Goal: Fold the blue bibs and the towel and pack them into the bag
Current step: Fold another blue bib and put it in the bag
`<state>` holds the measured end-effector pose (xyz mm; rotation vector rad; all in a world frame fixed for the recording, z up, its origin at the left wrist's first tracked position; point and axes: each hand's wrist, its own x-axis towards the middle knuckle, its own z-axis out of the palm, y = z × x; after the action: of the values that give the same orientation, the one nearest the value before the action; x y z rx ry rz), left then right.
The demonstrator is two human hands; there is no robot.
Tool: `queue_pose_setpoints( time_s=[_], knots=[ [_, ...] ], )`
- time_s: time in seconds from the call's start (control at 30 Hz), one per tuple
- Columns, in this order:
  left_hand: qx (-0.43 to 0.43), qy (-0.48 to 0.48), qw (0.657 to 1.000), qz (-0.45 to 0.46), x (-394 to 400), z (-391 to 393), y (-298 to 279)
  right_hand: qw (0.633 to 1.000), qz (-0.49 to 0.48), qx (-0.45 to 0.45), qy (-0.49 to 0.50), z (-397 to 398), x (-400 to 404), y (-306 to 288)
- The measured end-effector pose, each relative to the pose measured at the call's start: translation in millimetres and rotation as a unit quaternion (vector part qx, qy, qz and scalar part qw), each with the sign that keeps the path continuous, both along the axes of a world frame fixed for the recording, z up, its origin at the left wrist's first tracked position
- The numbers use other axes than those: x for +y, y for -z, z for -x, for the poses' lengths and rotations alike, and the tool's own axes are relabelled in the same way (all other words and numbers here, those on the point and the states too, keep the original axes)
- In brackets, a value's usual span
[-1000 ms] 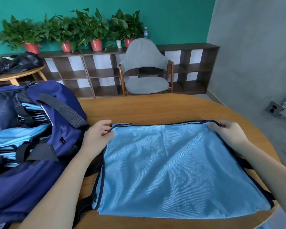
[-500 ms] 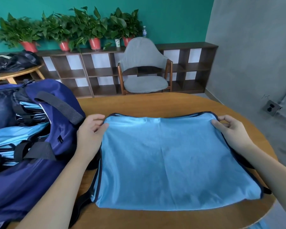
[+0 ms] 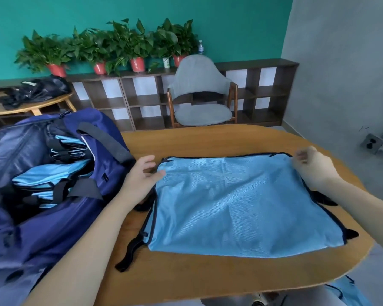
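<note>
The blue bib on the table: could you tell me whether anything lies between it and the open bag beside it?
Only the left hand, resting at the bib's far left corner, sits between it and the navy bag. The bag's mouth is open, with folded bibs already inside. No other object blocks the short path.

A single wide-angle view looked out from the person's head, tilted forward and down across the tabletop (image 3: 208,140) — close above the forearms, with the far green wall (image 3: 230,23) and shelving (image 3: 263,85) bowed toward the frame's edges.
</note>
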<state>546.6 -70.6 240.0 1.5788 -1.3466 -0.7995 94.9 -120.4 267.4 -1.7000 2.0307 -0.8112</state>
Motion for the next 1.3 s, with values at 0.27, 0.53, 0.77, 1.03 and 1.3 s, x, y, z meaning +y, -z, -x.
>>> queue_pose_setpoints(
  time_s=[0.27, 0.53, 0.77, 1.03, 1.3],
  knots=[
    [-0.193, 0.000, 0.981, 0.025, 55.7, 18.0, -24.7, 0.957, 0.038, 0.160, -0.238, -125.5, 111.8, 5.0],
    [-0.190, -0.037, 0.979, 0.056, 147.8, 37.5, 3.9, 0.939, 0.050, 0.165, -0.297, -178.8, 132.2, 41.1],
    [-0.184, -0.015, 0.981, 0.056, 167.7, 30.0, 10.3, 0.934, 0.053, 0.186, -0.301, -178.4, 132.1, 47.2],
    [-0.178, 0.003, 0.982, 0.059, 174.6, 5.7, 13.2, 0.934, 0.047, 0.189, -0.298, -179.3, 132.1, 45.7],
    [-0.177, 0.065, 0.981, 0.051, 189.3, -12.0, 4.9, 0.932, 0.037, 0.191, -0.307, -177.9, 133.3, 45.1]
  ],
)
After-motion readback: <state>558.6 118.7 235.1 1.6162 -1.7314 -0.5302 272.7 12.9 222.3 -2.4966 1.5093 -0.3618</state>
